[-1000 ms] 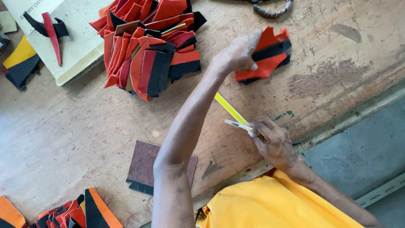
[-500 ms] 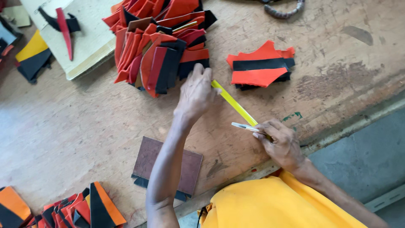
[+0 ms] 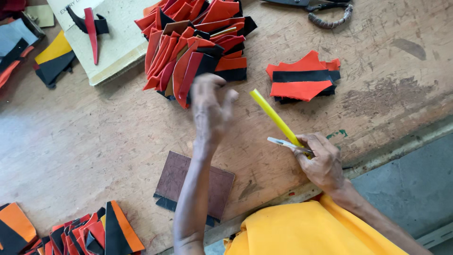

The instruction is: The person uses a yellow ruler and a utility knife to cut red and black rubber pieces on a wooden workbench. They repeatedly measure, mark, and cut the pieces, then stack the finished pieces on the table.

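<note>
My left hand (image 3: pixel 210 111) hovers blurred over the wooden table (image 3: pixel 94 156), just below a big heap of red and black leather pieces (image 3: pixel 193 45); its fingers are loosely curled and hold nothing. Near the table's front edge, my right hand (image 3: pixel 321 160) grips a yellow stick (image 3: pixel 273 115) together with a thin white pen-like tool (image 3: pixel 283 143). A small stack of red and black pieces (image 3: pixel 302 80) lies to the right of the heap. A brown square pad (image 3: pixel 177 177) sits under my left forearm.
Scissors (image 3: pixel 321 9) lie at the top right. A pale board (image 3: pixel 113 38) with a red strip (image 3: pixel 91 30) is at the top left, beside yellow, black and grey pieces (image 3: pixel 52 56). More orange and black pieces (image 3: pixel 94 233) fill the bottom left corner.
My left hand left the small stack at the right and drew back leftward and toward me, now below the big heap. My right hand has stayed put with the stick.
</note>
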